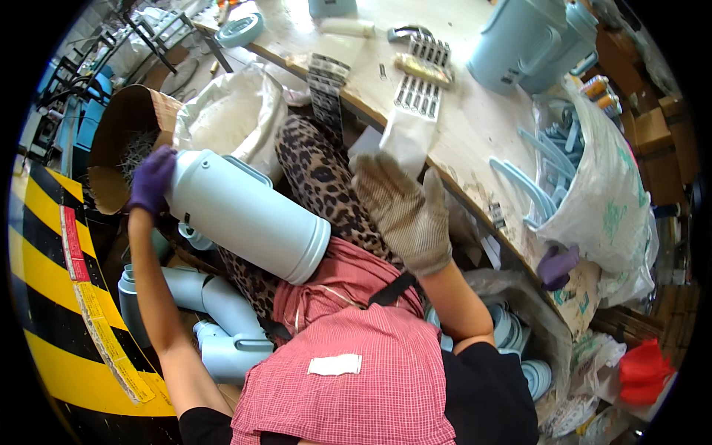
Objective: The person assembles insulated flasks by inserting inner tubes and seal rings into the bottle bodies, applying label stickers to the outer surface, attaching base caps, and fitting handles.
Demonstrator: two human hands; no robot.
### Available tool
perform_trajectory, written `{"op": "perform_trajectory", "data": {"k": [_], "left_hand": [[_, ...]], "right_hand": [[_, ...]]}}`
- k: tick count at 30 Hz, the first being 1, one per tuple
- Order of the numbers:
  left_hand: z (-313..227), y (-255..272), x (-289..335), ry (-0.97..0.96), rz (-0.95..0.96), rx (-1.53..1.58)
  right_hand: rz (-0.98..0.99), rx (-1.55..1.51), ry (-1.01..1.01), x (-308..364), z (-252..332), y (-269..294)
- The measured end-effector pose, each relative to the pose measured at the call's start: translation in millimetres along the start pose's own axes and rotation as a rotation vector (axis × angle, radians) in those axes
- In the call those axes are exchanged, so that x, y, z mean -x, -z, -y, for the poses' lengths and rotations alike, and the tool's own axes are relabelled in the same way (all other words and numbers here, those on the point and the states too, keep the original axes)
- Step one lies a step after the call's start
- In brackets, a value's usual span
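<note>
A light-blue thermos jug point(245, 211) lies tilted across my lap, its wide base toward my apron and a handle along its upper side. My left hand point(152, 178), in a purple glove, grips its far left end; part of the fingers is hidden behind the rim. To the right of the jug, my right hand point(404, 211) is held up in a beige knit glove with the fingers stretched out. It holds nothing and is apart from the jug, near the table edge.
A worktable point(460, 141) carries sticker strips point(419, 96) and more jugs point(512, 48). A bag of blue handles point(556, 163) stands at right, a white sack point(230, 111) and cardboard box point(119, 148) at left. Blue jug parts point(230, 356) lie beside a striped yellow-black panel point(52, 297).
</note>
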State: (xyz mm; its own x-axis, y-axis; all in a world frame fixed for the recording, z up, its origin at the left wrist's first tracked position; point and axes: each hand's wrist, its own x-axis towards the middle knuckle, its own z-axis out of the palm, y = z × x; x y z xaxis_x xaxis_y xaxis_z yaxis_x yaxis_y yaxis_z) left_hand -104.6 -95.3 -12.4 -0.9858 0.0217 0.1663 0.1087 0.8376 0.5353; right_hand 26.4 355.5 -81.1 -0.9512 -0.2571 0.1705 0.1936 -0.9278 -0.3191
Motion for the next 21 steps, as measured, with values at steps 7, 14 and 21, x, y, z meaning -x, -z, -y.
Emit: {"op": "perform_trajectory", "data": {"k": [7,14,21], "left_hand": [[-150.7,-127.0,102.0,-0.020,0.301,1.487],[-158.7,-143.3,161.4,0.074,0.098,2.012],[-127.4,-41.9,104.6,-0.174,-0.602,1.990]], "right_hand": [[0.284,-0.102,-0.095,-31.4,-73.3,-64.5],[0.486,0.958,-0.563,-12.9,-57.0,-39.3],[0.030,0.555,-0.695,57.1,-0.3,14.7]]}}
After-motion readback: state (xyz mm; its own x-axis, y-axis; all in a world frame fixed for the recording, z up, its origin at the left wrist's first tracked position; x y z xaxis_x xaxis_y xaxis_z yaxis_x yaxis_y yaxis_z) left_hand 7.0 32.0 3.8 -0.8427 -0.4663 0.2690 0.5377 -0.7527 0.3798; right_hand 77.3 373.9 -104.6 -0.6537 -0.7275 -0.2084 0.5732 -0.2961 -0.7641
